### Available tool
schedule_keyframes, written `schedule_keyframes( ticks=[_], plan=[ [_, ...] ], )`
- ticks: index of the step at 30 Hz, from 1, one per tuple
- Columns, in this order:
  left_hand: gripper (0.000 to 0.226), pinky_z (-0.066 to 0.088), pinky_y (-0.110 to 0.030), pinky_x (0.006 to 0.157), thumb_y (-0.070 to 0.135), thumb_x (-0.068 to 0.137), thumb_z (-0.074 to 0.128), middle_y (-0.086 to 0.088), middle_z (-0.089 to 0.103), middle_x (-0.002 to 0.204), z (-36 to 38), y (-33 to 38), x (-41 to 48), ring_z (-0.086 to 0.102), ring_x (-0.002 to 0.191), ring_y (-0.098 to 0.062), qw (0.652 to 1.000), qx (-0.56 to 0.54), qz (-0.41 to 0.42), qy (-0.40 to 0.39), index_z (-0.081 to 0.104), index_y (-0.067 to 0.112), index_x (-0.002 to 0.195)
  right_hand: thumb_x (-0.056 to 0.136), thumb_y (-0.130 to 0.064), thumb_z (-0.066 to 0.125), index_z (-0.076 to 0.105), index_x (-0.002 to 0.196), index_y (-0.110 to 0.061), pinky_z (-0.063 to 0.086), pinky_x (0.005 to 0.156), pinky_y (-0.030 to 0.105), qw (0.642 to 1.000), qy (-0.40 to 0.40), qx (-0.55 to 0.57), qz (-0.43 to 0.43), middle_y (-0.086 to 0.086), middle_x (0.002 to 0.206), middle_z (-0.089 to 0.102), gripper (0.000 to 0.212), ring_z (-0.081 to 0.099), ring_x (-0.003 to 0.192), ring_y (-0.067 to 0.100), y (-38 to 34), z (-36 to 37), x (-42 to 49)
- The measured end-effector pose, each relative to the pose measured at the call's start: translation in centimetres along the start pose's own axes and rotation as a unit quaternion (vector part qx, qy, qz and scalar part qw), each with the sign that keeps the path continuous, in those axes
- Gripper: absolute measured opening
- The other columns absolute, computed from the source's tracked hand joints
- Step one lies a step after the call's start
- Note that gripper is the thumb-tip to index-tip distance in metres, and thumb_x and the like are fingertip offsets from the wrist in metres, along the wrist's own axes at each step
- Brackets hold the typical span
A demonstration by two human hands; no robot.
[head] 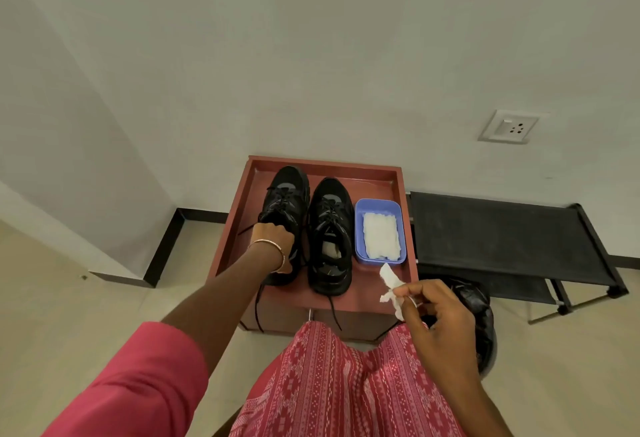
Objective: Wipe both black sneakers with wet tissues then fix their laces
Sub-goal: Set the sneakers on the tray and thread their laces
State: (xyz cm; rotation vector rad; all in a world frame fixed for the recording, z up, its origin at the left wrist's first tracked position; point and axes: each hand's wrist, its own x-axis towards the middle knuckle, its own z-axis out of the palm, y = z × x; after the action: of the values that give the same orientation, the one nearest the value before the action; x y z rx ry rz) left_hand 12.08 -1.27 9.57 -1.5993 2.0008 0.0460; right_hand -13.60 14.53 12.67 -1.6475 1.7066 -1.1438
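Left hand clenched on left sneaker collar. Right hand pinching tissue near table front. Right sneaker alongside, beside tub of tissues.

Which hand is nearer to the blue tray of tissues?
Right. The right hand hovers just below the blue tray; the left hand is two sneakers away.

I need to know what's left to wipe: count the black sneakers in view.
2. The left sneaker stands on the red table, gripped at its collar by the left hand. The right sneaker stands beside it, next to the blue tray. None appears hidden.
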Motion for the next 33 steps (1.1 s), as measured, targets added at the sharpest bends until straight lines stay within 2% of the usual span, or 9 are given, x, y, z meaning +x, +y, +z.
schedule_keyframes(
  ticks=[4,12,15,19,21,24,28,30,33],
  plan=[
    [0.046,0.041,-0.029,0.072,0.053,0.079,0.068,-0.002,0.066,0.112,0.9,0.7,0.4,0.065,0.102,-0.024,1.0,-0.004,0.002,0.005,0.064,0.02,0.112,0.089,-0.002,0.071,0.07,0.096,-0.028,0.057,0.067,0.025,1.0,0.007,0.029,0.01,-0.01,0.095,0.067,0.026,0.067,0.085,0.009,-0.4,0.5,1.1],
    [0.045,0.046,-0.033,0.081,0.043,0.08,0.072,-0.004,0.064,0.116,1.7,1.1,0.7,0.061,0.107,-0.025,1.0,0.02,-0.008,-0.009,0.062,0.019,0.118,0.091,-0.005,0.07,0.071,0.102,-0.023,0.057,0.074,0.022,0.997,0.029,0.072,0.019,-0.008,0.095,0.069,0.021,0.069,0.088,0.011,-1.3,0.7,2.7],
    [0.046,0.047,-0.037,0.091,0.043,0.085,0.067,-0.006,0.061,0.123,0.9,1.5,0.6,0.056,0.117,-0.028,0.998,-0.047,-0.034,0.01,0.06,0.017,0.123,0.091,-0.006,0.07,0.071,0.101,-0.022,0.058,0.075,0.022,0.995,0.04,0.083,0.032,-0.008,0.096,0.069,0.019,0.068,0.089,0.01,-1.4,0.5,3.0],
    [0.044,0.05,-0.04,0.085,0.048,0.087,0.062,-0.01,0.064,0.115,-1.7,2.0,0.4,0.06,0.109,-0.032,0.976,-0.2,-0.067,0.058,0.061,0.014,0.115,0.09,-0.009,0.07,0.072,0.098,-0.023,0.058,0.076,0.024,0.99,0.05,0.121,0.056,-0.008,0.092,0.071,0.016,0.068,0.087,0.01,-1.7,-0.2,3.1],
    [0.039,0.054,-0.039,0.08,0.048,0.085,0.065,-0.01,0.068,0.104,-3.1,2.6,0.3,0.064,0.098,-0.032,0.949,-0.301,-0.071,0.068,0.065,0.013,0.104,0.09,-0.011,0.071,0.073,0.097,-0.025,0.059,0.076,0.028,0.986,0.059,0.138,0.074,-0.006,0.089,0.072,0.015,0.069,0.085,0.011,-1.7,-0.8,3.0],
    [0.029,0.05,-0.031,0.071,0.041,0.086,0.067,-0.004,0.071,0.084,-5.1,4.0,-0.5,0.066,0.082,-0.025,0.883,-0.457,-0.063,0.09,0.071,0.012,0.084,0.091,-0.01,0.07,0.074,0.098,-0.023,0.059,0.079,0.033,0.975,0.077,0.181,0.1,-0.002,0.089,0.074,0.015,0.07,0.086,0.015,-1.6,-2.3,2.7],
    [0.021,0.053,-0.031,0.075,0.029,0.088,0.067,-0.006,0.073,0.082,-7.4,6.9,-2.2,0.068,0.078,-0.023,0.801,-0.585,-0.047,0.115,0.068,0.015,0.072,0.092,-0.001,0.067,0.074,0.106,-0.017,0.056,0.077,0.022,0.947,0.105,0.271,0.136,-0.002,0.088,0.074,0.022,0.07,0.086,0.013,-1.7,-4.8,2.3],
    [0.016,0.057,-0.036,0.077,0.022,0.088,0.066,-0.009,0.074,0.082,-8.2,9.0,-3.1,0.068,0.074,-0.022,0.744,-0.655,-0.042,0.124,0.069,0.01,0.078,0.09,0.003,0.067,0.073,0.111,-0.014,0.056,0.076,0.02,0.929,0.111,0.319,0.151,0.0,0.09,0.074,0.028,0.069,0.086,0.013,-1.8,-6.3,1.9],
    [0.008,0.053,-0.03,0.061,0.01,0.093,0.061,-0.009,0.069,0.077,-10.0,12.9,-6.1,0.062,0.061,-0.017,0.632,-0.768,0.023,0.105,0.065,0.005,0.088,0.086,0.008,0.068,0.073,0.113,-0.01,0.057,0.077,0.02,0.913,0.105,0.358,0.164,0.002,0.098,0.077,0.033,0.072,0.091,0.012,-2.0,-8.7,1.1]
  ],
)
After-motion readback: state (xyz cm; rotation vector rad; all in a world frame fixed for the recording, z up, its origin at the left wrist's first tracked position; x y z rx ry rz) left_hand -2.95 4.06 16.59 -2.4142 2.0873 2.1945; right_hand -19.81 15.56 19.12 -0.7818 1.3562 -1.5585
